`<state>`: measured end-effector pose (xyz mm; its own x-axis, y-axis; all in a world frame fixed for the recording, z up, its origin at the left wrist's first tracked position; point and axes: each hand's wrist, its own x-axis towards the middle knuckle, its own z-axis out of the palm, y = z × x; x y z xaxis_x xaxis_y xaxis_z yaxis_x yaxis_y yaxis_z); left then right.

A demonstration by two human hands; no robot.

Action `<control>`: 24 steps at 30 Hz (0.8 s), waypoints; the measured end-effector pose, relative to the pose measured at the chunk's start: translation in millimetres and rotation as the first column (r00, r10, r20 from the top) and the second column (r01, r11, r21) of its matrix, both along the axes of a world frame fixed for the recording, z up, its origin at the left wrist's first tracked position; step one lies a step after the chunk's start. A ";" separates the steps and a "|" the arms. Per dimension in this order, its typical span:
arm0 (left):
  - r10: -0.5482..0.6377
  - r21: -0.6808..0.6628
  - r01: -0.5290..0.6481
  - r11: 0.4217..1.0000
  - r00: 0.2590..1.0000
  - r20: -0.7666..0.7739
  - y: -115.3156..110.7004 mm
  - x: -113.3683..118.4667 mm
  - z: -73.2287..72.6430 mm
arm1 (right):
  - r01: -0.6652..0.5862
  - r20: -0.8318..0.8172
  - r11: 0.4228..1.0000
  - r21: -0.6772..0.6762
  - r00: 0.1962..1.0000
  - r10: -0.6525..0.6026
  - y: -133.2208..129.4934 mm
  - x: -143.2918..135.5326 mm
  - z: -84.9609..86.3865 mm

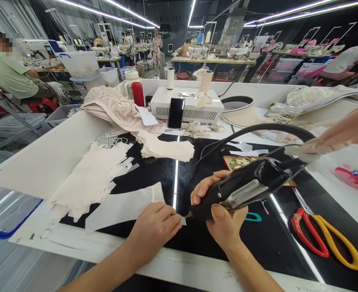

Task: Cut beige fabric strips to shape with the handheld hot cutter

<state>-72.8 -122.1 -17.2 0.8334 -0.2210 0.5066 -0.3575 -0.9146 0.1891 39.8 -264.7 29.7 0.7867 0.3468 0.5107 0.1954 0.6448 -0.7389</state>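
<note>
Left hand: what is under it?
The white sheet runs in beneath the left hand, on the black surface; a pale tip shows beyond it. What the palm covers is hidden.

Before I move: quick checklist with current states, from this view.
1. Left hand on the white, curved-edge fabric piece: ok.
2. Right hand wrapped around the black, cylindrical handheld tool: ok.
3. Tool tip well away from the left fingers: not ok, looks very close.
4. Other person's hand away from the tool's rear end: not ok, right beside it.
5. Scissors with red and yellow handles apart from both hands: ok.
6. Tool switched off: cannot tell.
</note>
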 end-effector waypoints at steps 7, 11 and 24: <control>0.008 0.009 -0.009 1.000 0.999 0.039 -0.9 0.4 -3.6 | 0.008 0.001 1.000 0.002 1.000 -0.008 0.3 0.4 -0.6; 0.005 0.007 -0.005 1.000 0.999 0.043 -0.5 -0.1 -3.7 | 0.021 0.008 1.000 -0.008 1.000 -0.021 0.2 0.3 -1.6; -0.006 0.054 0.002 0.999 0.998 0.067 -0.4 -0.6 1.8 | 0.037 0.011 0.999 -0.018 0.999 -0.037 -0.4 -0.2 -0.9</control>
